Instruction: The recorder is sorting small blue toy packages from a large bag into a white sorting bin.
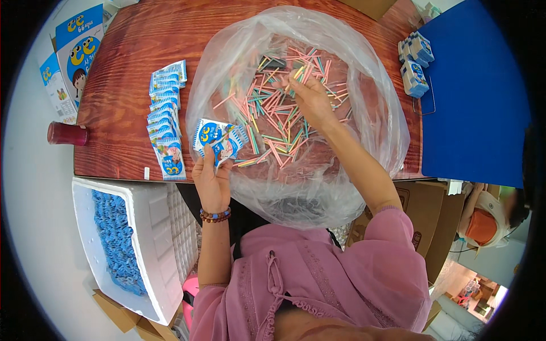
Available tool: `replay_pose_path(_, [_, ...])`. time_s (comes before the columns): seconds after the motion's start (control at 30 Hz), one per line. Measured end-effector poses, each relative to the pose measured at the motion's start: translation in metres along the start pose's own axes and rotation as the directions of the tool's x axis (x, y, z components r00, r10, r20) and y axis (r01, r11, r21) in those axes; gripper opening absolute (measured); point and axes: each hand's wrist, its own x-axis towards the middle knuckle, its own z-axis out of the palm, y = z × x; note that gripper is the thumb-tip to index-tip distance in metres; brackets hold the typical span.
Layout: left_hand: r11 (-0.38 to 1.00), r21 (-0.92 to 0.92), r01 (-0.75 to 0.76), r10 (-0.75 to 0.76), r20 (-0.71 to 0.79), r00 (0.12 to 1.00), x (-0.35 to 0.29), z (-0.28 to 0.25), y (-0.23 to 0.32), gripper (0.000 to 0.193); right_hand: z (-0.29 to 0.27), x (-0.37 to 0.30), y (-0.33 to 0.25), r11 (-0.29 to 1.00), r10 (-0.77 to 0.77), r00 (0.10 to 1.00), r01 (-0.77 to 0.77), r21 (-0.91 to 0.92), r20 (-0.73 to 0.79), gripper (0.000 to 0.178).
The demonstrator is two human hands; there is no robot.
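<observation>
A large clear plastic bag [375, 85] lies spread open on the wooden table, holding a loose pile of thin pink, yellow and green sticks [276, 119]. Over the pile's upper right part, my right hand [311, 101] is closed in a pinch on a few sticks [300, 73]. My left hand [212, 183], with beaded bracelets at its wrist, grips small blue-and-white packets [219, 136] by their lower edge at the bag's left side. How many packets it holds is hard to make out. A dark object [272, 62] sits among the sticks at the back.
An overlapping row of similar packets [165, 122] lies left of the bag. A red jar [68, 133] is at the table's left edge, below printed boxes [82, 54]. A white foam box [162, 238] of blue packets stands lower left. Small packs [414, 78] sit by a blue panel [472, 96].
</observation>
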Motion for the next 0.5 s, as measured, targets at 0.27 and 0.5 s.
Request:
replay_pose_path(0.27, [1.0, -0.007, 0.01, -0.01, 0.037, 0.999, 0.002, -0.002, -0.002, 0.018, 0.0, -0.008, 0.015, 0.566, -0.217, 0.969, 0.227, -0.792, 0.122, 0.013])
replay_pose_path(0.5, [1.0, 0.002, -0.014, 0.014, 0.031, 0.999, 0.002, 0.001, -0.001, 0.018, -0.004, -0.011, 0.008, 0.48, -0.221, 0.957, 0.276, -0.833, 0.189, 0.018])
